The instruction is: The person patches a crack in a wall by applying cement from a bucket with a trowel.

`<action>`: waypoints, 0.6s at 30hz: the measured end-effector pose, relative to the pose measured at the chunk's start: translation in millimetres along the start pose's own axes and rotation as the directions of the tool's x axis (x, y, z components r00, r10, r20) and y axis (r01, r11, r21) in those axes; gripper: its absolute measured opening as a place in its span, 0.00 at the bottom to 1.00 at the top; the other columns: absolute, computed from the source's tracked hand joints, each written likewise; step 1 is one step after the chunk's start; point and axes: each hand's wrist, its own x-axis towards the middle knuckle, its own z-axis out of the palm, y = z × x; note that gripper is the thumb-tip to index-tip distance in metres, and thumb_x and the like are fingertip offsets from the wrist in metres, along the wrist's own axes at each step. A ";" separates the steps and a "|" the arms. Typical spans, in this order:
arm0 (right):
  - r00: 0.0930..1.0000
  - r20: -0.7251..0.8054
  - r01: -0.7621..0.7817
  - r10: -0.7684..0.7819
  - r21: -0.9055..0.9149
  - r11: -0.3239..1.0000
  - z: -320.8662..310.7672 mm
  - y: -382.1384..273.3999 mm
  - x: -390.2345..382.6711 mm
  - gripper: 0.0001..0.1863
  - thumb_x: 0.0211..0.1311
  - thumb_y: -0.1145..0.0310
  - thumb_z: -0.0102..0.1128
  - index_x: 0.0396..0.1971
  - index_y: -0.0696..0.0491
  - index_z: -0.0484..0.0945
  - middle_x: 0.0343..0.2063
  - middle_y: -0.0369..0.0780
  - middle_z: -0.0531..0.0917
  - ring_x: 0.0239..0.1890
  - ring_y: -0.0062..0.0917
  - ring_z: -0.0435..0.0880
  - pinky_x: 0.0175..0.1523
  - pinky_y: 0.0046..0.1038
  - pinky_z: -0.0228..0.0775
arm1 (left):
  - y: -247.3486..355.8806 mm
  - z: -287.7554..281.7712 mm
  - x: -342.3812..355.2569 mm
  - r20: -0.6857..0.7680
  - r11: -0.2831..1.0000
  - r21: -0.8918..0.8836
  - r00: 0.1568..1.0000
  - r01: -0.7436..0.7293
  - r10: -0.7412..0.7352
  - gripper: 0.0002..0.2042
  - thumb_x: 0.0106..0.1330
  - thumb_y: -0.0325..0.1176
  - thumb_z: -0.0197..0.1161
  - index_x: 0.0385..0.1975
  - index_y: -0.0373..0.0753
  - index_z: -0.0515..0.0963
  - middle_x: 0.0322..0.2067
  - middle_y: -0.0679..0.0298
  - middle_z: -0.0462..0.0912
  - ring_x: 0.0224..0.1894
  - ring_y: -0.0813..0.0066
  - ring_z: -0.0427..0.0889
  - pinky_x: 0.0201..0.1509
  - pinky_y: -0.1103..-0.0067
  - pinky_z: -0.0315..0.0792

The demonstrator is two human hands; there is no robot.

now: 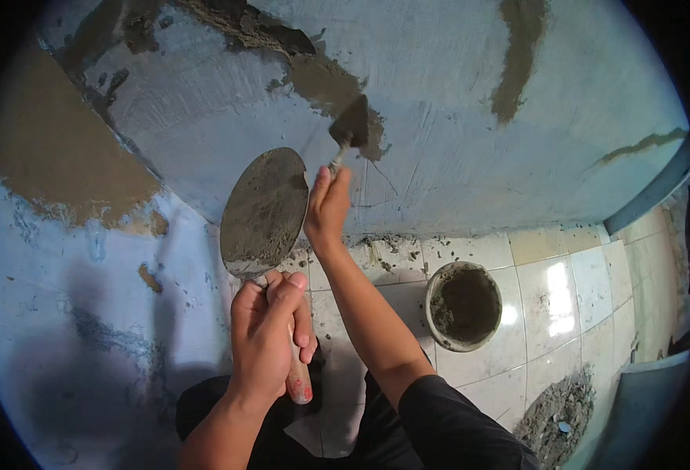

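Note:
My right hand (331,205) is closed round the handle of a small pointed trowel (349,125). Its blade lies against a grey-brown mortar patch (317,84) that runs diagonally over the pale blue wall (439,133). Lower and to the left, my left hand (270,329) grips the wooden handle of a round-bladed plastering tool (265,211). Wet mortar coats much of that broad, tilted blade, which stands close to the wall and left of my right hand.
A round bucket (464,305) with mortar inside stands on the tiled floor (482,380), right of my right forearm. Rubble (560,411) is heaped at the lower right. Mortar crumbs lie along the wall's foot. Another mortar-covered area (63,149) spreads over the left wall.

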 end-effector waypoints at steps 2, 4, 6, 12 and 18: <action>0.999 0.032 0.038 -0.038 0.009 0.999 7.6 -12.7 6.3 0.13 0.82 0.60 0.47 0.45 0.56 0.66 0.24 0.51 0.76 0.25 0.52 0.74 0.34 0.46 0.65 | -2.1 0.1 1.3 -0.010 1.000 -0.012 1.000 -0.001 0.001 0.13 0.78 0.35 0.55 0.29 0.45 0.63 0.21 0.71 0.63 0.16 0.84 0.65 0.12 0.82 0.62; 0.998 -0.053 0.039 -0.041 -0.033 0.999 7.6 0.0 2.9 0.13 0.82 0.59 0.46 0.44 0.56 0.65 0.23 0.49 0.75 0.24 0.48 0.74 0.32 0.44 0.66 | -2.0 1.0 1.8 -0.007 1.000 -0.005 1.000 0.003 -0.003 0.13 0.78 0.34 0.56 0.29 0.45 0.63 0.20 0.71 0.64 0.16 0.83 0.65 0.13 0.82 0.63; 0.981 -0.152 -0.119 0.122 0.029 0.992 1.2 14.0 -6.6 0.14 0.82 0.57 0.45 0.42 0.54 0.65 0.22 0.43 0.73 0.20 0.37 0.74 0.28 0.38 0.66 | -1.3 1.1 3.3 -0.012 1.000 0.000 1.000 0.003 -0.003 0.13 0.77 0.34 0.56 0.29 0.45 0.63 0.19 0.71 0.64 0.15 0.83 0.65 0.13 0.82 0.63; 0.923 -0.078 -0.349 0.378 0.251 0.903 -102.8 68.8 -32.2 0.15 0.83 0.52 0.43 0.41 0.49 0.63 0.22 0.34 0.70 0.14 0.18 0.67 0.16 0.24 0.61 | -17.5 -2.3 20.8 0.064 0.987 0.127 0.992 0.098 -0.106 0.18 0.75 0.37 0.63 0.25 0.44 0.63 0.13 0.70 0.67 0.10 0.82 0.65 0.16 0.81 0.62; 0.915 0.197 -0.404 0.354 0.396 0.825 -226.2 -36.7 -18.8 0.16 0.83 0.56 0.44 0.50 0.53 0.72 0.22 0.33 0.70 0.17 0.16 0.68 0.20 0.19 0.63 | -44.8 0.2 38.3 0.142 0.922 0.382 0.982 0.063 -0.125 0.17 0.77 0.41 0.61 0.25 0.43 0.66 0.13 0.71 0.67 0.12 0.83 0.66 0.16 0.81 0.61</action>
